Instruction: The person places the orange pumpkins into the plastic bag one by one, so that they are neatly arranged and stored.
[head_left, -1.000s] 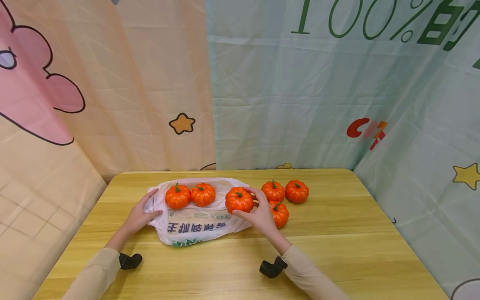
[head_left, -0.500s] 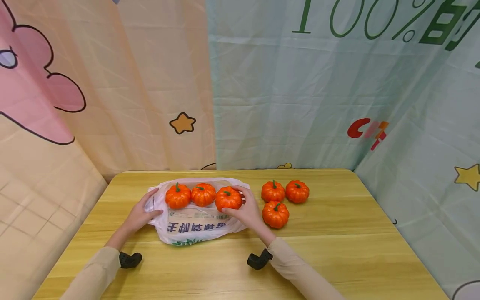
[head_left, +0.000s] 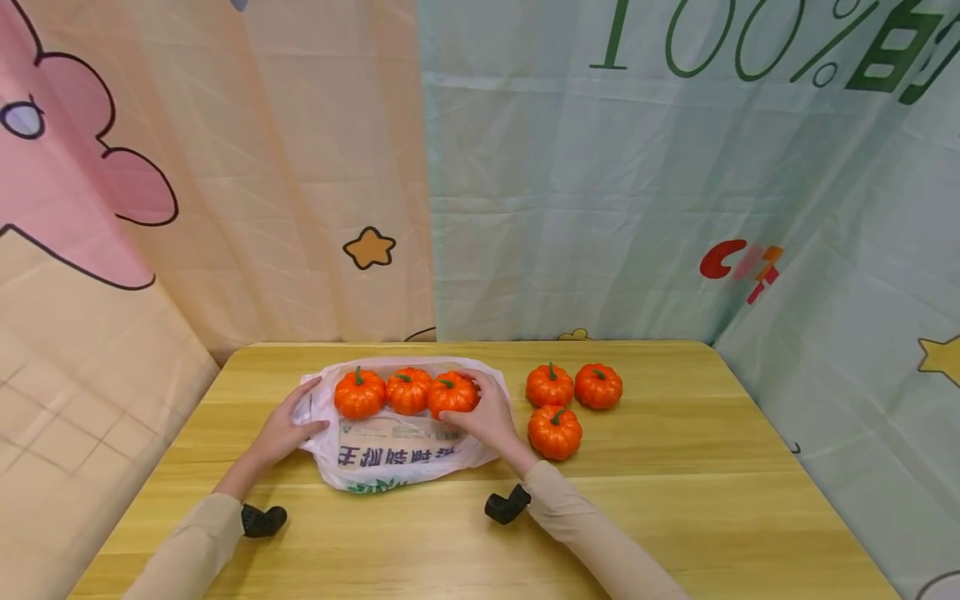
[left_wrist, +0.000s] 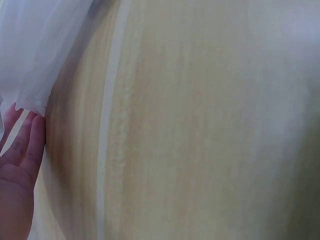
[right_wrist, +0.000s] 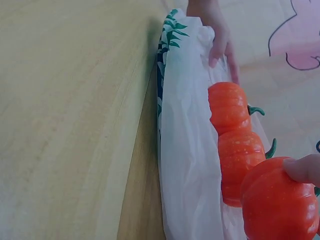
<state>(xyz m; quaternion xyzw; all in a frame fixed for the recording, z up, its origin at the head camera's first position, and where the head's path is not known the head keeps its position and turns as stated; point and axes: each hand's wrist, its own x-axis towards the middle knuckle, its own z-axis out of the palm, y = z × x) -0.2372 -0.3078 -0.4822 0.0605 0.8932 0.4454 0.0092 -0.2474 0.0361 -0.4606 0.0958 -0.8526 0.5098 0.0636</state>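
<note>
A white plastic bag (head_left: 352, 475) with dark printed characters and green leaves lies flat in the head view. Two small orange pumpkins (head_left: 360, 393) sit side by side on it. With thumb and fingers round its sides, my right hand (head_left: 491, 417) holds a third pumpkin (head_left: 450, 396) against the right one of these. That held pumpkin (right_wrist: 277, 202) looms close in the right wrist view, partly under the thumb. My left hand (head_left: 285, 429) rests at the bag's left edge, thumb and fingers spread; in the left wrist view its straight fingers (left_wrist: 32, 142) touch the plastic.
Three more pumpkins (head_left: 554, 432) stand in a cluster on the wooden table (head_left: 675, 492), right of the bag. Printed curtains (head_left: 585, 208) hang behind the table and along its sides. A black wrist mount (head_left: 507, 504) sits on each forearm.
My right hand has carried its pumpkin leftward over the bag, up to the two there. The nearest loose pumpkin, partly hidden before, is now fully visible. My left hand has stayed put.
</note>
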